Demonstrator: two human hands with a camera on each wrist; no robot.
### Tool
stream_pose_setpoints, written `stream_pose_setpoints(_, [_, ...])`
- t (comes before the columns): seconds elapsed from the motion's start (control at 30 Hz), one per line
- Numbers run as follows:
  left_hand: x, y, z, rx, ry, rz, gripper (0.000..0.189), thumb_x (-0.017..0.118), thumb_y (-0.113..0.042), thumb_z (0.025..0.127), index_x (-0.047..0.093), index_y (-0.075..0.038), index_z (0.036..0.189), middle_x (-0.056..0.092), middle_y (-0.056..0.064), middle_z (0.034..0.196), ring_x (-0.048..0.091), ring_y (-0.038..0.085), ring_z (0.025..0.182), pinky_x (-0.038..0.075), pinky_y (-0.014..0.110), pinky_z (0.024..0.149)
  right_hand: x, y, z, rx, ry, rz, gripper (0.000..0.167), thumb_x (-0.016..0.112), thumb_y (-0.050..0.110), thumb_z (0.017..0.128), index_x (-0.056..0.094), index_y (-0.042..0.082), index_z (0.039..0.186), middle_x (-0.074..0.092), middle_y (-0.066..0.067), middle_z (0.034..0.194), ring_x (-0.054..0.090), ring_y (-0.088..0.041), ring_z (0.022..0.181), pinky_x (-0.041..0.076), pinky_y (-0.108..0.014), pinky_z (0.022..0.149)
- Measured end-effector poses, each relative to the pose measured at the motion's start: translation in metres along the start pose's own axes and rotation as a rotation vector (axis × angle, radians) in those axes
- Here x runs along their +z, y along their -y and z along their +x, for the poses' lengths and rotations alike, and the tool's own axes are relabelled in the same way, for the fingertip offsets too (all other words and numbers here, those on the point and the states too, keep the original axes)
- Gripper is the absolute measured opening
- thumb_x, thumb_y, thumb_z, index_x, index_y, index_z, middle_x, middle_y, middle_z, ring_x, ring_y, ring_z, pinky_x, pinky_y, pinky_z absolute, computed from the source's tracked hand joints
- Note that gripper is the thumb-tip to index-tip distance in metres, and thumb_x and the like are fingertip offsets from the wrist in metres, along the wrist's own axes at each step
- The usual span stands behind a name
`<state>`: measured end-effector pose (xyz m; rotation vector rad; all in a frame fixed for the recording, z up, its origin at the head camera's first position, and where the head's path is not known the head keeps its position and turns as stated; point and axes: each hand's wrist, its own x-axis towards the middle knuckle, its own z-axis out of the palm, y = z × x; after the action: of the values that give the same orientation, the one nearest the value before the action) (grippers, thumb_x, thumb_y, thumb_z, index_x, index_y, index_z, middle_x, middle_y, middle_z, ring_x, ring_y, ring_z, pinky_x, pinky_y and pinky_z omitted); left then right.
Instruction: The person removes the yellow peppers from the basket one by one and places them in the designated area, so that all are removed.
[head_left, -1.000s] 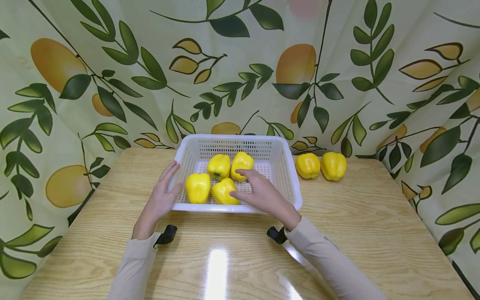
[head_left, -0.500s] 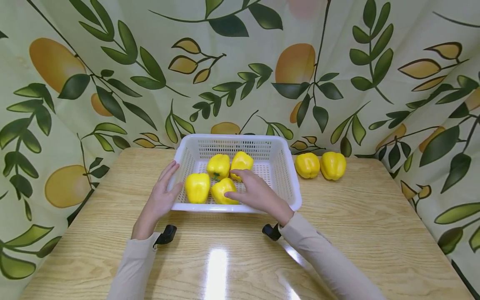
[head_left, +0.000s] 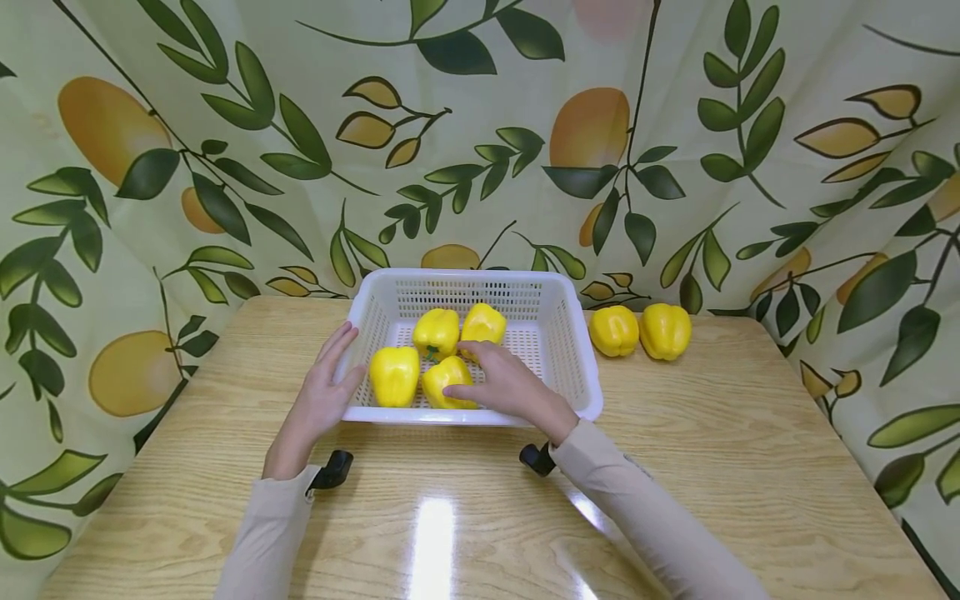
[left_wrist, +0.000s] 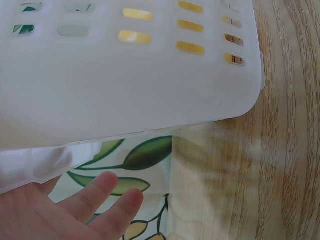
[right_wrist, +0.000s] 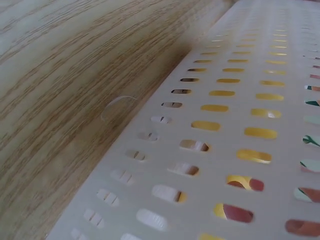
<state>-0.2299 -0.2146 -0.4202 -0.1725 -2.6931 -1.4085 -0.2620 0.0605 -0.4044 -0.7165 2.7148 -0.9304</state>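
Observation:
A white slotted plastic basket (head_left: 551, 358) stands on the table with several yellow bell peppers in it. My left hand (head_left: 324, 400) rests at the basket's left side, its fingers (left_wrist: 122, 212) extended along the rim. My right hand (head_left: 510, 382) reaches over the front wall into the basket. Its thumb and fingers are spread about the front yellow bell pepper (head_left: 442, 382), partly covering it and the back right pepper (head_left: 483, 321). Whether they touch it I cannot tell. In the right wrist view the basket wall (right_wrist: 165, 155) hides most of that hand.
Two more yellow bell peppers (head_left: 615, 331) sit on the wooden table (head_left: 712, 450), just right of the basket. A curtain (head_left: 465, 167) printed with leaves and fruit hangs behind the table. Black wrist mounts (head_left: 333, 469) stick out from both sleeves.
My right hand has shifted a little to the left, with its thumb now over the front bell pepper. The left hand, the basket and the peppers look unmoved.

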Motion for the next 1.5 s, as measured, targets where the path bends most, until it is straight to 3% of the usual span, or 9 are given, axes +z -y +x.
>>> stream_pose_setpoints(0.3, [-0.0023,-0.0005,-0.0007,-0.004,0.001,-0.003,0.062,0.051,-0.009,0.098,0.028,-0.003,0.155,0.014,0.011,0.167,0.012,0.039,0.154,0.013,0.066,0.12,0.0016,0.0003,0.0042,-0.071,0.074,0.02,0.071,0.074,0.041,0.087,0.048,0.013,0.147,0.052,-0.008,0.148,0.049,-0.025,0.136,0.041,-0.043,0.113])
stream_pose_setpoints(0.5, [-0.0021,-0.0003,-0.0003,0.002,-0.001,-0.001,0.062,0.051,-0.009,0.098,0.028,-0.002,0.155,0.014,0.012,0.167,0.012,0.039,0.154,0.012,0.066,0.12,0.0025,-0.0014,0.0052,-0.063,0.107,0.022,0.07,0.074,0.04,0.088,0.048,0.015,0.147,0.052,-0.008,0.148,0.051,-0.024,0.133,0.043,-0.044,0.111])
stream_pose_setpoints(0.8, [-0.0019,-0.0013,-0.0001,0.002,-0.002,0.009,0.062,0.051,-0.009,0.097,0.029,-0.003,0.155,0.015,0.012,0.167,0.012,0.039,0.154,0.012,0.066,0.121,0.0019,-0.0007,0.0039,0.005,0.069,0.052,0.062,0.075,0.042,0.086,0.05,0.012,0.134,0.063,-0.006,0.122,0.058,-0.019,0.106,0.051,-0.038,0.096])
stream_pose_setpoints(1.03, [-0.0014,-0.0015,0.0,-0.007,0.0,0.018,0.062,0.051,-0.01,0.098,0.029,-0.003,0.155,0.014,0.011,0.167,0.012,0.039,0.154,0.012,0.066,0.12,0.0011,-0.0007,0.003,0.025,0.065,0.049,0.061,0.078,0.041,0.084,0.045,0.013,0.128,0.063,-0.006,0.102,0.057,-0.019,0.088,0.05,-0.032,0.081])
stream_pose_setpoints(1.13, [-0.0013,-0.0013,0.0,-0.011,0.0,0.019,0.062,0.051,-0.01,0.098,0.028,-0.004,0.155,0.014,0.011,0.167,0.012,0.039,0.154,0.013,0.066,0.12,0.0013,-0.001,0.0034,0.014,0.065,0.052,0.062,0.079,0.038,0.083,0.045,0.012,0.127,0.062,-0.007,0.106,0.057,-0.019,0.091,0.05,-0.032,0.081])
stream_pose_setpoints(1.37, [-0.0012,-0.0008,0.0001,-0.016,0.004,0.013,0.062,0.051,-0.011,0.098,0.028,-0.005,0.156,0.014,0.01,0.167,0.012,0.038,0.154,0.012,0.066,0.12,0.002,-0.0012,0.0042,0.011,0.073,0.016,0.07,0.082,0.037,0.081,0.05,0.007,0.136,0.054,-0.012,0.132,0.052,-0.021,0.111,0.048,-0.038,0.1])
stream_pose_setpoints(1.5, [-0.001,-0.0012,-0.0005,-0.017,0.006,0.01,0.062,0.051,-0.011,0.098,0.028,-0.005,0.156,0.014,0.01,0.167,0.012,0.038,0.154,0.012,0.066,0.12,0.002,-0.0012,0.0037,0.029,0.085,0.019,0.072,0.082,0.037,0.08,0.05,0.008,0.138,0.048,-0.014,0.137,0.052,-0.023,0.115,0.047,-0.041,0.105])
